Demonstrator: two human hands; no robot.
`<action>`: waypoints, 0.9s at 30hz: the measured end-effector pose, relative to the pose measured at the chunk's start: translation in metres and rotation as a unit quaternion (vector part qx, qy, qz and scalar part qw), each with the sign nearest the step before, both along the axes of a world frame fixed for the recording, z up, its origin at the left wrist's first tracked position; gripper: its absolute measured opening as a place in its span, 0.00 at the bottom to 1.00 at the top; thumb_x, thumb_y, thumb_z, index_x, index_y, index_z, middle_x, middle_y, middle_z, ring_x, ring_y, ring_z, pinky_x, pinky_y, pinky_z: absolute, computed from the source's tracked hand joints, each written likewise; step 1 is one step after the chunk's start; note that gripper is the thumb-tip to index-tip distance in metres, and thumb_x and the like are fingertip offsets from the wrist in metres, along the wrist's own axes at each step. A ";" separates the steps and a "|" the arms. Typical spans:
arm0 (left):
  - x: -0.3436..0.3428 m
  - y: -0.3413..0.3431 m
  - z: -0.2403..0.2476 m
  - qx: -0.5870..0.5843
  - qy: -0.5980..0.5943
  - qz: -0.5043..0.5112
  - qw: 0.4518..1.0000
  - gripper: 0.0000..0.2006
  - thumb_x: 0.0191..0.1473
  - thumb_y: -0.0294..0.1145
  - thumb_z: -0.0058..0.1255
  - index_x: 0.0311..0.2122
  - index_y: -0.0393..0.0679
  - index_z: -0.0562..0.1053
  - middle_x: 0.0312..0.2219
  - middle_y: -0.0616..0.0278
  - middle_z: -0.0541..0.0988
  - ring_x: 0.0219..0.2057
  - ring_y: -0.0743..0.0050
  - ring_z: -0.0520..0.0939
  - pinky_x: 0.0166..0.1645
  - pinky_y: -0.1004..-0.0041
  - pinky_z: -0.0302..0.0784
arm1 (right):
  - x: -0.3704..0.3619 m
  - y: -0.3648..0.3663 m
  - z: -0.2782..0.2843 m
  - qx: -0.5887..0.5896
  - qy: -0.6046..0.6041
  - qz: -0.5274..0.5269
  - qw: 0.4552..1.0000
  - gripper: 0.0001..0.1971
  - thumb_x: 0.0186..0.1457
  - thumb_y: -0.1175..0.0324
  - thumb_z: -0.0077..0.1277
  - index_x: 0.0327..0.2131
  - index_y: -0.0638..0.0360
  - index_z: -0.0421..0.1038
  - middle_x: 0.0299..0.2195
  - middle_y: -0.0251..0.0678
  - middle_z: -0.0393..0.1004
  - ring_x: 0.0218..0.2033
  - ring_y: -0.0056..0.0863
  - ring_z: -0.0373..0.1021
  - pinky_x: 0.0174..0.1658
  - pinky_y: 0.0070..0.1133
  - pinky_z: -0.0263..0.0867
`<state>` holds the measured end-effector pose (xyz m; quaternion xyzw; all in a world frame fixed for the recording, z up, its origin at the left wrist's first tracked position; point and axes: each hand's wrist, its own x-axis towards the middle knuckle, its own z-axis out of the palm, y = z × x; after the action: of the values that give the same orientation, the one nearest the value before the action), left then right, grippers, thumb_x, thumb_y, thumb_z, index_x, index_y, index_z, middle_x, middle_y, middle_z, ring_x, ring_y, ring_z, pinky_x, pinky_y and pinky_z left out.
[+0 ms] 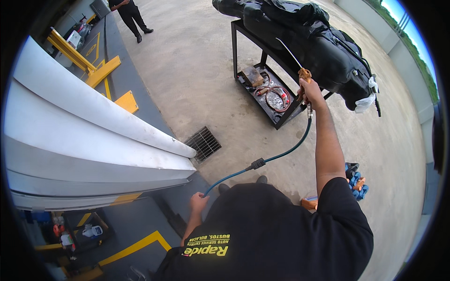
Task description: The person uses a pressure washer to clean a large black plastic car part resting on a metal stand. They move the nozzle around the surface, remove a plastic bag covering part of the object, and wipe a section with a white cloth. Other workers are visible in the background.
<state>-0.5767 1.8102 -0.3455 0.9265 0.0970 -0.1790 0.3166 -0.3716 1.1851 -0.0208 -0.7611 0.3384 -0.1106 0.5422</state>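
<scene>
My right hand [311,92], its arm stretched forward, is closed round the handle of an orange air blow gun [305,74]. The gun's long thin metal nozzle points up and left, in front of a large black moulded tank [323,56]. From the handle a blue-green air hose [286,153] curves down and back to my left hand [199,202]. That hand grips the hose low beside my body. A dark sleeve sits midway along the hose. The tank lies across the top of a black metal cart [235,51], with white wrapping [364,104] at its near right end.
A cardboard box [253,76] and a coiled red hose [267,96] lie on the cart's lower shelf. White ribbed panels [103,136] stand close on my left, by a floor drain grate [203,144]. Blue-and-orange items [358,185] sit right of me. Another person [129,16] stands far left.
</scene>
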 end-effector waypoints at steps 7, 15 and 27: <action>-0.030 -0.008 -0.018 -0.091 -0.027 0.009 0.995 0.17 0.50 0.41 0.68 0.35 0.36 0.81 0.30 0.43 0.84 0.35 0.45 0.86 0.39 0.56 0.79 | 0.043 -0.006 -0.011 -0.039 0.001 -0.033 0.999 0.14 0.69 0.55 0.48 0.44 0.56 0.68 0.22 0.32 0.75 0.12 0.18 0.62 0.15 0.21 0.61; -0.004 -0.059 0.014 -0.061 -0.055 0.028 0.996 0.18 0.49 0.42 0.70 0.36 0.38 0.82 0.30 0.44 0.85 0.33 0.45 0.85 0.39 0.57 0.78 | 0.076 -0.026 -0.026 -0.071 0.019 0.117 0.990 0.15 0.68 0.56 0.48 0.46 0.58 0.67 0.22 0.33 0.75 0.11 0.19 0.62 0.14 0.21 0.60; 0.127 -0.081 0.033 -0.049 -0.044 0.056 0.996 0.22 0.49 0.50 0.68 0.36 0.39 0.82 0.35 0.44 0.85 0.39 0.42 0.85 0.44 0.54 0.79 | 0.181 -0.016 0.004 -0.104 0.034 0.061 0.992 0.13 0.70 0.58 0.47 0.45 0.58 0.66 0.21 0.32 0.73 0.12 0.19 0.64 0.14 0.21 0.61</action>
<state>-0.4500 1.7292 -0.3128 0.9100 0.1255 -0.1246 0.3750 -0.1906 1.1695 -0.0172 -0.8360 0.2963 -0.0862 0.4537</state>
